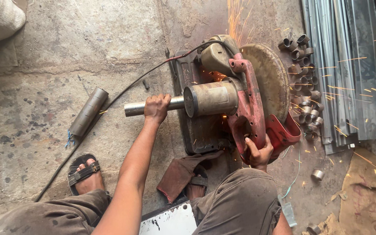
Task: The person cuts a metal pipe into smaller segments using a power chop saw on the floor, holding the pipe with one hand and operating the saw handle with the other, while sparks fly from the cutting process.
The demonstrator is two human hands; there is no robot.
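A red chop saw (249,104) with a dusty round blade guard (266,78) stands on the concrete floor and throws sparks up and to the right. My left hand (156,108) grips a shiny metal pipe (132,108) that runs under the saw's grey motor housing (212,98). My right hand (258,152) is closed on the saw's red handle (246,137) at its near end. The cut itself is hidden behind the motor and guard.
Several short cut pipe rings (303,82) lie heaped right of the saw, one loose ring (317,175) nearer. Long metal strips (349,65) lie at far right. A grey tube (88,111), a black cable (122,91), a brown rag (179,172) and my sandalled foot (84,173) are at left.
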